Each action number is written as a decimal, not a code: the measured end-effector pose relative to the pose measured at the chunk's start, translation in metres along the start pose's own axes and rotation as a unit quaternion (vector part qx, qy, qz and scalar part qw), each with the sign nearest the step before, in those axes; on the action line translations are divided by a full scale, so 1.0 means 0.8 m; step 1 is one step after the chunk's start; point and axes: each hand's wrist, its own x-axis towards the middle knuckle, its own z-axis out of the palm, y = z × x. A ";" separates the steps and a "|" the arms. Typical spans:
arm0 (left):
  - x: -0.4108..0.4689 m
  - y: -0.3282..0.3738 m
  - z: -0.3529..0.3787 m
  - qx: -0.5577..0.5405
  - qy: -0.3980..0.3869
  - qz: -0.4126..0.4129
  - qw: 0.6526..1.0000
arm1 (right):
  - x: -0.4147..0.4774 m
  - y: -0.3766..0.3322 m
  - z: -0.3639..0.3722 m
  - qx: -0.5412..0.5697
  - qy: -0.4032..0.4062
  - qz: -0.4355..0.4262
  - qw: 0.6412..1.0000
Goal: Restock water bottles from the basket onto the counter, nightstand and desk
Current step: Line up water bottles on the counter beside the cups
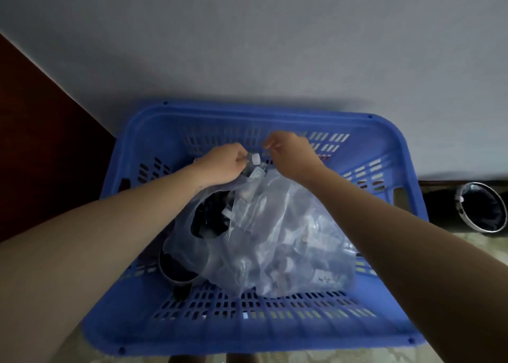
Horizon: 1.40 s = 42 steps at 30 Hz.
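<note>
1. Head view: a blue slotted basket (pixel 143 132) sits on the floor (pixel 467 252), its far rim just beside a pale wall (pixel 247 46); both bare forearms reach in over its near rim.
2. The left hand (pixel 222 165) is over the far half of the basket, a little left of the middle; its fingers (pixel 241 154) are curled and clamped round the neck of a water bottle (pixel 252 163), just below the white cap (pixel 256 158); the cap pokes out to the right of the knuckles; the bottle's body runs down under the hand and is mostly hidden.
3. The right hand (pixel 291 156) is just right of the cap and apart from it; its fingers (pixel 270 143) are curled, with thumb and forefinger tips together slightly above the cap; whether they pinch anything cannot be told.
4. A clear, crumpled plastic bag (pixel 288 239) fills the middle and right of the basket; its top edge is bunched near the bottle's neck, between the two hands; small packets show blurrily through the film.
5. A dark round container (pixel 178 272) with a shiny rim lies toward the basket's near left, partly under the bag.
6. A round bin (pixel 479 211) with a dark liner stands on the floor beyond the basket's right rim, near the wall; a dark brown panel (pixel 41 143) runs along the left.
</note>
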 end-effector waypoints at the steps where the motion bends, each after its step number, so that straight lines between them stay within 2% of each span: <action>1: 0.008 -0.002 0.004 0.009 -0.005 0.003 1.000 | 0.011 0.001 0.009 -0.009 -0.025 0.001 1.000; 5: 0.028 -0.012 0.023 0.056 -0.031 0.005 0.998 | 0.039 0.002 0.045 -0.055 -0.116 -0.014 0.992; 11: 0.038 -0.039 0.046 0.058 -0.117 -0.077 0.988 | 0.042 0.018 0.094 -0.084 -0.184 0.002 0.979; 18: 0.047 -0.053 0.068 0.073 -0.114 -0.115 0.984 | 0.033 0.034 0.122 -0.115 -0.259 -0.005 0.959; 21: 0.053 -0.059 0.087 0.064 -0.135 -0.134 0.980 | 0.033 0.037 0.137 -0.120 -0.292 0.002 0.949; 26: 0.055 -0.066 0.122 0.113 -0.144 -0.158 0.970 | 0.034 0.053 0.162 -0.150 -0.276 0.008 0.950; 29: 0.053 -0.070 0.136 0.077 -0.164 -0.180 0.967 | 0.034 0.063 0.172 -0.173 -0.279 -0.001 0.944; 32: 0.052 -0.078 0.143 0.050 -0.144 -0.176 0.972 | 0.032 0.069 0.178 -0.201 -0.288 -0.017 0.936; 37: 0.051 -0.090 0.149 0.096 -0.125 -0.164 0.974 | 0.026 0.067 0.183 -0.204 -0.251 -0.013 0.946; 42: 0.053 -0.101 0.146 0.133 -0.114 -0.165 0.971 | 0.028 0.071 0.195 -0.237 -0.257 -0.034 0.936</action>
